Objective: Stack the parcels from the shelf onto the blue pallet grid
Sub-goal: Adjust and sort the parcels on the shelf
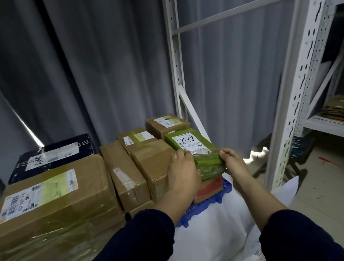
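Placing step: the left hand (182, 171) and right hand (233, 162) each grip the near end of the green parcel (191, 144). It lies on a red parcel (211, 186) on the pallet (214, 199), seemingly fully resting. Next, square its edges, then free the 2 hands.

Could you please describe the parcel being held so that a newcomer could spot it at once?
Beside the white shelving rack on the right lies the blue pallet grid. At its right edge, atop a red-and-brown parcel, sits the green parcel, the only green one among brown boxes.
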